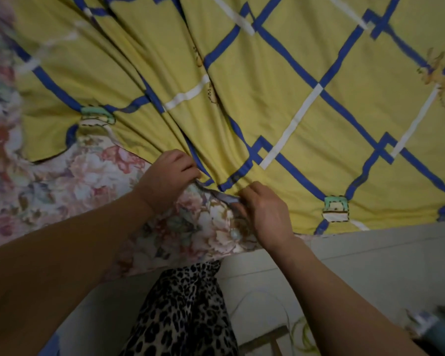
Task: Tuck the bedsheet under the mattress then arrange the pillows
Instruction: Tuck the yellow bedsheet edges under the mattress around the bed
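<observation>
floral mattress (93,181) | left hand (168,178), right hand (263,210): each grip clamped on yellow bedsheet (280,73) edge

Bedsheet (280,80) over mattress (70,191), both hands at its near edge, left (168,179), right (263,210).

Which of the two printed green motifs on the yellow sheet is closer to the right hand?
The lower-right green motif, just beside the right hand near the bed edge. The other motif lies far left, beyond the left hand.
</observation>
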